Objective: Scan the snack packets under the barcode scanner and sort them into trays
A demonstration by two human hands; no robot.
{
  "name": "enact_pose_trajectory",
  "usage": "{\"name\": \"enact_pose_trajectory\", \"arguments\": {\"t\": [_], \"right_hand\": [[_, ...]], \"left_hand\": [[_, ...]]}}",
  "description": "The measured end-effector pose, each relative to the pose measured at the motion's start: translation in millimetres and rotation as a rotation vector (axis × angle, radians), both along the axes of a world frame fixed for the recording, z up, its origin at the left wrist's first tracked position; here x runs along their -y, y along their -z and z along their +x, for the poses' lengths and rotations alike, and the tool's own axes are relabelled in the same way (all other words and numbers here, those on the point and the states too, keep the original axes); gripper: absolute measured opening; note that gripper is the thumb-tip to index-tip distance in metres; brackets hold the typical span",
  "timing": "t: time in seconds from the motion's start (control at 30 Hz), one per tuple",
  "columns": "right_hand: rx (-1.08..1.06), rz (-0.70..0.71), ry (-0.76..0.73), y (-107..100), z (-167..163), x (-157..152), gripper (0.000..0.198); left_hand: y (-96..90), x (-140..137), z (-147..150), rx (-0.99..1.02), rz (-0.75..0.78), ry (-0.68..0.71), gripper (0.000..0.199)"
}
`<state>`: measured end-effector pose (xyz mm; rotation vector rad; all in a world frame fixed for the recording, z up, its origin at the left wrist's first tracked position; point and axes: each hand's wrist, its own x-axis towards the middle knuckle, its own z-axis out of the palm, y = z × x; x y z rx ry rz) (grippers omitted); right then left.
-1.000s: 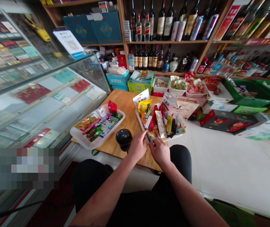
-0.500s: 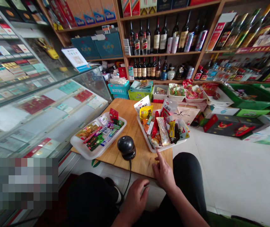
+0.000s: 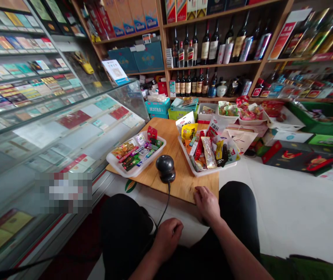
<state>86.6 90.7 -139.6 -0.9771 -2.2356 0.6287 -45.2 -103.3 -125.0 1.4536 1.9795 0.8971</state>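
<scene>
My right hand (image 3: 207,203) rests at the near right edge of the wooden table (image 3: 168,130), its fingers curled in with nothing seen in them. Over my lap, short of the table, my left hand (image 3: 169,236) is loosely closed and no object shows in it. A black scanner-like device (image 3: 165,168) with a rounded head stands at the table's front, its cable running down towards my left hand. Beyond my right hand is a white plastic tray (image 3: 203,174) heaped with packaged snacks. Another white tray (image 3: 116,168), with flatter snack packs, sits to the left.
A glass display counter (image 3: 116,99) runs along the left. Wooden shelves with wine bottles (image 3: 205,44) stand behind. Several snack bins, including a green crate (image 3: 318,120), line the back right. A dark gift box (image 3: 300,155) lies on the floor; my knees flank the table front.
My right hand has drawn back from the right tray, and its pointing index finger has curled in. My left hand stays closed over my lap. The view has turned somewhat left.
</scene>
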Motion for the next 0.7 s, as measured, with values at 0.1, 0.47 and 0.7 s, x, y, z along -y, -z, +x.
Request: {"name": "enact_pose_trajectory", "arguments": {"t": [0.1,0.47,0.7], "right_hand": [[-0.061,-0.145,0.087,-7,-2,-5,0.031],[-0.538,-0.833,0.331,-51,-46,-40,0.038],[-0.830,-1.026,0.374,-48,-64,-48,0.024]], "left_hand": [[-7.3,6,3,0.013,0.022,0.012,0.026],[-26.3,12,15,0.008,0.103,0.046,0.023],[-33.6,12,18,0.013,0.170,0.016,0.022]]}}
